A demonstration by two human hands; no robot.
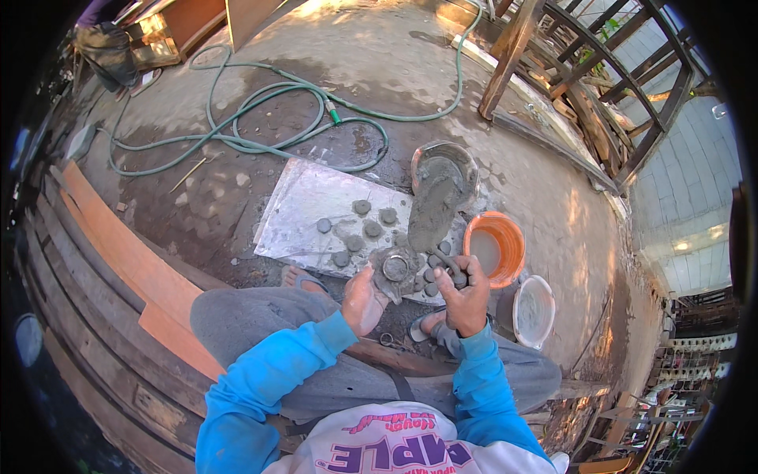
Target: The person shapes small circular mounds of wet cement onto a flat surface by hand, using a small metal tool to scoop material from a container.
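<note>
Head view: clamping right fingers (476, 273) round a trowel (444, 260), steadying a muddy ring (394, 269) in the left hand (363, 304) (can't tell finger grip), already having several pucks (373, 228) out, seemingly leaving another unfinished.

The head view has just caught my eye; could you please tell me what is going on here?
The person's left hand holds a round ring with grey mix in and around it. The right hand grips what looks like a trowel, its blade coated with the same grey mix. Several small grey discs sit on a pale sheet below the hands, and an orange bucket stands to the right.
</note>
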